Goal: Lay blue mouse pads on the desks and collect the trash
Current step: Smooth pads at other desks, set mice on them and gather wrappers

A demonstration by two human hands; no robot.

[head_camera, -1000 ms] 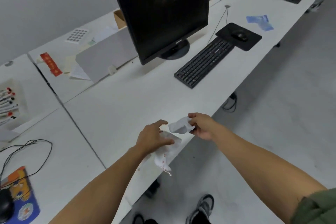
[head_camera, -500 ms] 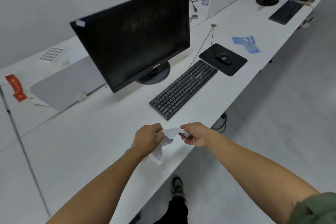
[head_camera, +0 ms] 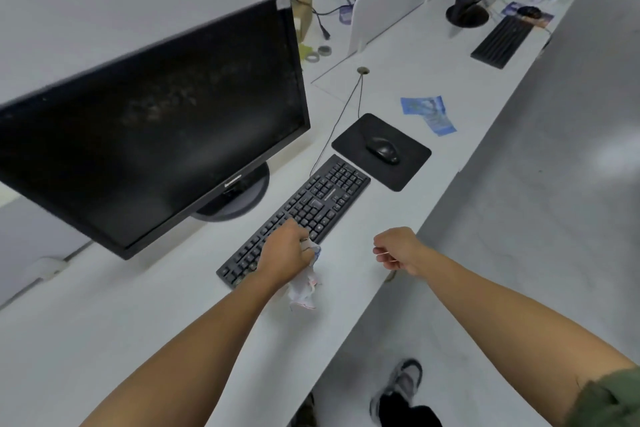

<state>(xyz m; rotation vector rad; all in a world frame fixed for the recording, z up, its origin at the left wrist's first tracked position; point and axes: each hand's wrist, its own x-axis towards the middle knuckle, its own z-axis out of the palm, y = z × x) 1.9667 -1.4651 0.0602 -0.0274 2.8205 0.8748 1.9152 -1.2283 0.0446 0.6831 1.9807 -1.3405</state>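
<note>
**Trash wad hung from the left grip alone**

The crumpled white trash wad (head_camera: 304, 284), marked with red print, was in the left grip (head_camera: 285, 253), whose fingers were curled round its upper end. The wad hung out of the fist with its long axis running from the knuckles back toward the person. Its loose ragged end pointed at the near edge of the counter (head_camera: 398, 215). It sat above the bare strip of counter just in front of the black keyboard (head_camera: 311, 204). Whether its tip touched the surface could not be told.

The right grip (head_camera: 396, 248) was over the counter's front edge, well apart from the wad, its fingers curled in with nothing plainly held.

The keyboard's long axis ran diagonally, from beneath the left grip toward the black mouse pad (head_camera: 401, 170) at its far end. A black mouse (head_camera: 382, 150) lay on that pad. Two blue paper slips (head_camera: 429, 114) lay overlapping beyond the pad. The dark monitor (head_camera: 156, 135) stood behind the keyboard.

Half a second earlier both grips had pinched the white paper between them. The right grip had since let go and drawn off to the side. A second earlier it had held a separate white piece, which was no longer visible in it. The keyboard, then well ahead of the hands, lay directly under the left grip.
</note>
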